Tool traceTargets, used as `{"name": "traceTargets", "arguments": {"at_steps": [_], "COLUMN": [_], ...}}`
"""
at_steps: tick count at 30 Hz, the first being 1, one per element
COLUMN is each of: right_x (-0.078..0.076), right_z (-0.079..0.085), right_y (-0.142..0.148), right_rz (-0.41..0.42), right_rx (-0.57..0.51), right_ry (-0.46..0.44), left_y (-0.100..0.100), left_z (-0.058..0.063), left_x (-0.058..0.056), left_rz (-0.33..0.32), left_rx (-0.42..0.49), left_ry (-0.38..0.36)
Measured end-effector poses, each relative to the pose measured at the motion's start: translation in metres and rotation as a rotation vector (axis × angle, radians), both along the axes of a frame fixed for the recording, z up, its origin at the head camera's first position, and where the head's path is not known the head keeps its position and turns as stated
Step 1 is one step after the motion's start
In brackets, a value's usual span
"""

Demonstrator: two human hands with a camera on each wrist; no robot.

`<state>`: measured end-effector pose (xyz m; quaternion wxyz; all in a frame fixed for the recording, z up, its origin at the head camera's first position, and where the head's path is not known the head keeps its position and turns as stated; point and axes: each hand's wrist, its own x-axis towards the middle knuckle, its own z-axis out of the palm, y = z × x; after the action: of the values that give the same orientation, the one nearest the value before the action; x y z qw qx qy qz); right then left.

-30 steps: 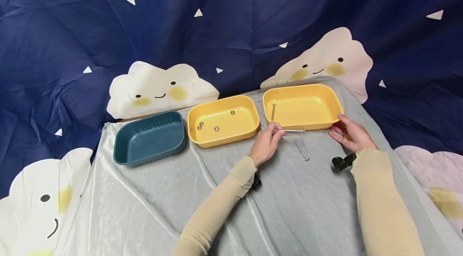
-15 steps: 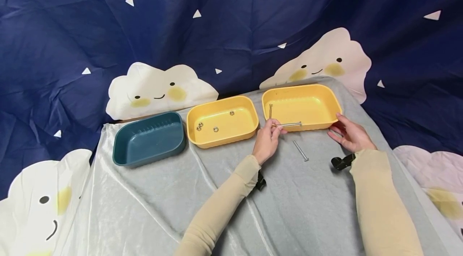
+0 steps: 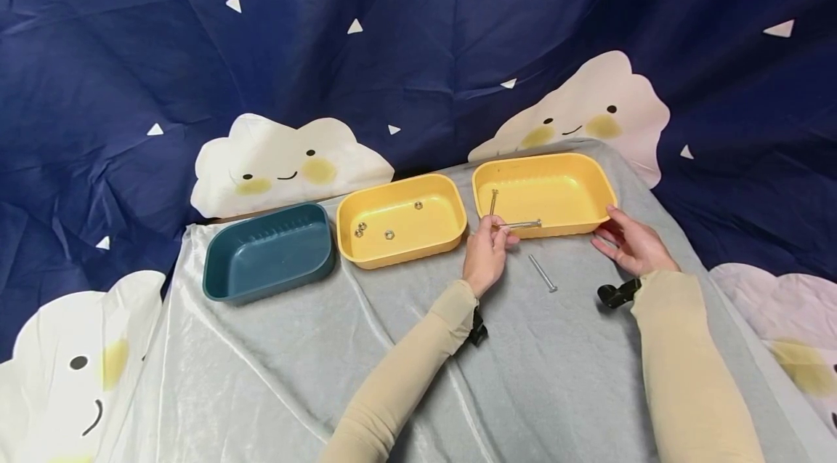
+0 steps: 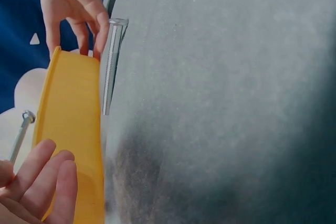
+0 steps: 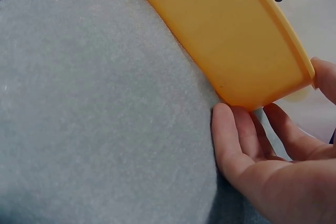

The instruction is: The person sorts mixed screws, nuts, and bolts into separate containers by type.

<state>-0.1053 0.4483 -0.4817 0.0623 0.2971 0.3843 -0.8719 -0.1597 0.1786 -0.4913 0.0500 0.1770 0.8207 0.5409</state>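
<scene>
My left hand (image 3: 485,256) pinches a long silver bolt (image 3: 522,224) over the front wall of the right yellow bin (image 3: 546,230). Its head points right; the left wrist view shows the same bolt (image 4: 20,139) at the fingertips. A second bolt (image 3: 493,203) sticks up beside those fingers, over the bin's left end; its lower end is hidden, and whether the hand holds it too I cannot tell. My right hand (image 3: 634,241) grips that bin's front right corner, thumb at the rim, fingers against the lower wall. Another bolt (image 3: 543,274) lies on the cloth in front.
To the left stands a middle yellow bin (image 3: 405,256) with several hex nuts (image 3: 389,235) in it. Beyond it is a dark teal bin (image 3: 275,287). Grey cloth (image 3: 556,376) covers the table, and a navy curtain with clouds (image 3: 405,27) hangs behind.
The left hand has moved slightly up and forward, carrying the held bolt from in front of the bin to over its front rim. The right hand has stayed at the corner.
</scene>
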Motion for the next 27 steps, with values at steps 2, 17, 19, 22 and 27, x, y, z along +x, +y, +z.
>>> {"name": "traceTargets", "arguments": {"at_steps": [2,17,19,22,27], "right_x": [0.0,0.0,0.0,0.0,0.001], "right_z": [0.0,0.001,0.002,0.002,0.001], "right_y": [0.0,-0.001,-0.001,-0.001,-0.001], "right_rz": [0.002,-0.002,-0.002,-0.003,-0.003], "right_rx": [0.002,0.005,0.005,0.006,0.013], "right_ry": [0.002,-0.006,-0.008,-0.011,-0.013], "left_y": [0.001,0.011,0.012,0.013,0.015], "left_z": [-0.001,-0.001,-0.001,0.0,0.001], "left_x": [0.0,0.0,0.0,0.0,0.001], "left_rz": [0.005,0.078,0.078,0.074,0.054], "left_rx": [0.005,0.053,0.045,0.031,0.019], "left_ry": [-0.012,-0.125,-0.13,-0.137,-0.165]}}
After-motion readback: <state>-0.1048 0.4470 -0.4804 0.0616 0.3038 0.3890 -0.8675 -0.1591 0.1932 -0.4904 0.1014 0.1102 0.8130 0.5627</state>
